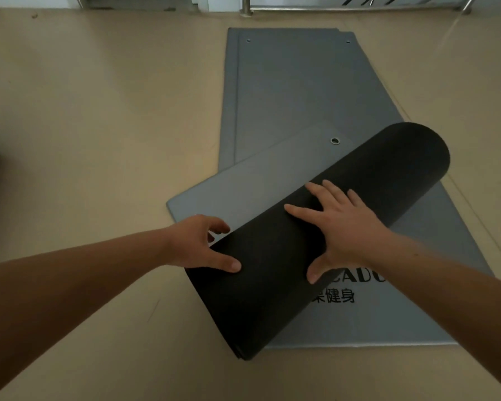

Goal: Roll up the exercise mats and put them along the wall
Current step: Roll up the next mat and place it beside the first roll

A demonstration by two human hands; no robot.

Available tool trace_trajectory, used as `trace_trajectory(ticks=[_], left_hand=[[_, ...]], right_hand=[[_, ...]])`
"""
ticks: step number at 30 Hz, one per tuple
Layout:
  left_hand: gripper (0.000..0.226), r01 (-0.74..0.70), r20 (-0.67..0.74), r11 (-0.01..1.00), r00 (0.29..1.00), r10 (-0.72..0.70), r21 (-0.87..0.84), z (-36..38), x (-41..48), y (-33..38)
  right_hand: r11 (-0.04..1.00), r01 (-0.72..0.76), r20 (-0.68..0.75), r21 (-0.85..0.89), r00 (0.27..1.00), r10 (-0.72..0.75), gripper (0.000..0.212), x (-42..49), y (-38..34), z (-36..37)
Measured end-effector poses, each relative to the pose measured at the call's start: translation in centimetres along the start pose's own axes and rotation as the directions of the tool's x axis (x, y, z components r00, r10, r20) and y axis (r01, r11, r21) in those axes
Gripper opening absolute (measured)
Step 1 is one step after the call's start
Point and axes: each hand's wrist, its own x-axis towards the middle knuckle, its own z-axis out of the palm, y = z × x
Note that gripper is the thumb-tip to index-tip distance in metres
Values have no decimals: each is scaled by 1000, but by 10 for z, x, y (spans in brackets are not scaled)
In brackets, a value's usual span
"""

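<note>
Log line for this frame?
phase: rolling | left hand grips roll end | right hand flat on roll | mat tail unrolled | flat mats underneath | wall placement: not yet

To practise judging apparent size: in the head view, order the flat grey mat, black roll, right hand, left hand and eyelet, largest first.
1. flat grey mat
2. black roll
3. right hand and left hand: too alike to rank
4. eyelet
</note>
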Motion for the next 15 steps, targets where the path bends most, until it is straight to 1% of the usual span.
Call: trace_trajectory(ticks=[2,4,5,6,7,9,10,11,13,15], left_hand=[[84,-58,-79,988,994,70,140,2,-11,2],[60,-169,-168,930,958,233,326,6,-27,11],[56,-207,-183,898,938,296,388,8,-35,16],[59,-218,-170,873,933,317,436,11,-41,21],[71,-197,-141,859,945,295,473,14,-44,25],[104,-103,-86,863,982,166,495,21,-42,26],[117,-57,-73,884,992,102,464,20,-38,24],[125,-21,-68,914,996,53,404,15,-34,21],[129,24,-53,969,999,-11,246,-3,-26,9],[128,33,-22,988,999,-30,153,-22,-20,-4]], right_hand=[[1000,10,-27,-2,1000,-10,131,4,-4,-3],[1000,18,-47,-7,999,-19,124,8,-8,-5],[1000,19,-58,-2,998,-19,120,11,-9,-6],[1000,14,-70,7,997,-13,114,14,-11,-8],[1000,2,-85,17,996,0,107,16,-12,-11],[999,-40,-147,32,988,45,92,23,-15,-17],[997,-67,-194,35,978,72,85,26,-18,-19],[995,-93,-239,36,966,99,80,30,-23,-21],[991,-132,-308,39,941,137,71,38,-35,-21],[988,-153,-373,28,915,152,64,46,-46,-19]])
